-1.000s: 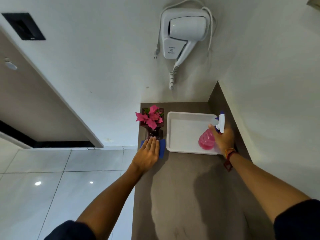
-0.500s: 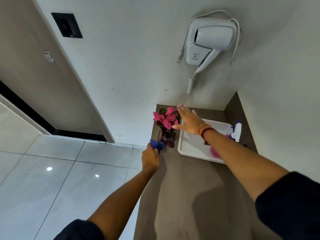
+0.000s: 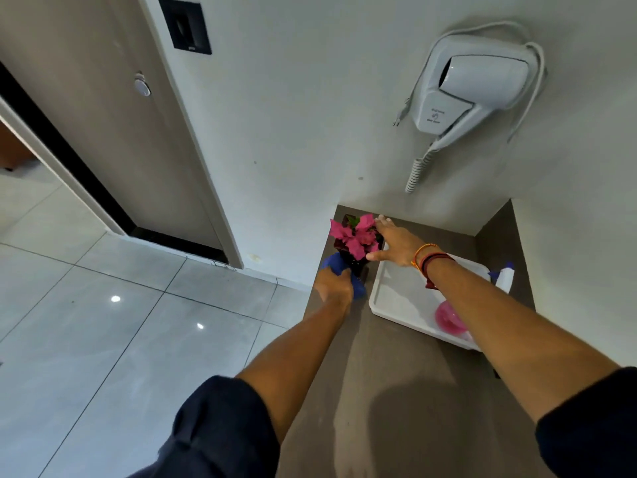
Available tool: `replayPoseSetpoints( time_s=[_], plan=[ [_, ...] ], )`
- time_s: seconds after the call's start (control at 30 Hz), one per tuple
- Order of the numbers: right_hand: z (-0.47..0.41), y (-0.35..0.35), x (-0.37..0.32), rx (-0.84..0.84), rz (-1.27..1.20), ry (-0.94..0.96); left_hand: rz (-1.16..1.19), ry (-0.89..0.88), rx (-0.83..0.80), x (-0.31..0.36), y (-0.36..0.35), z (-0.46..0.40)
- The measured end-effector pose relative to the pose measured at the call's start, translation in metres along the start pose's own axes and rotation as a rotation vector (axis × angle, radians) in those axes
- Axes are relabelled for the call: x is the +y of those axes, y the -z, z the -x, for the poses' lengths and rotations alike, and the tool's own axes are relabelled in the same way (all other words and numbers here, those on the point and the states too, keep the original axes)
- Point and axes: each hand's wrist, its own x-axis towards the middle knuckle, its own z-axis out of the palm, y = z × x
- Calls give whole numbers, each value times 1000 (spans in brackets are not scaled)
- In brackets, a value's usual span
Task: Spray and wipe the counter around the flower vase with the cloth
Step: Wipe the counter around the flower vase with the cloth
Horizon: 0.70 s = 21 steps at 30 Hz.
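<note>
A small dark vase with pink flowers stands at the far left corner of the brown counter. My left hand is closed around a bunched blue cloth right in front of the vase, at the counter's left edge. My right hand reaches over the white tray, fingers spread, touching the flowers' right side; it holds nothing. The pink spray bottle with a white and blue trigger head lies in the tray, partly hidden under my right forearm.
A white hair dryer hangs on the wall above the counter, its coiled cord dangling. Walls close the counter at the back and right. Left of the counter lie a tiled floor and a door.
My right hand let go of the spray bottle in the tray and reached across to the flowers. My left hand went from flat on the cloth to gripping it bunched. The view swung left.
</note>
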Motion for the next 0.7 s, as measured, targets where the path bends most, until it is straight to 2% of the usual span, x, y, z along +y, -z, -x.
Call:
replayPoseSetpoints(
  time_s=[0.3, 0.43, 0.6, 0.7],
  plan=[
    [-2, 0, -2, 3, -25, 35, -369, -107, 69, -1, -57, 21],
    [-3, 0, -1, 3, -13, 31, -640, -291, 14, -13, -57, 27],
    [-3, 1, -3, -9, -7, 12, -1022, -626, -86, -32, -31, 25],
    [-2, 1, -4, -12, -10, 3, -1116, -746, -146, -43, -9, 15]
  ],
)
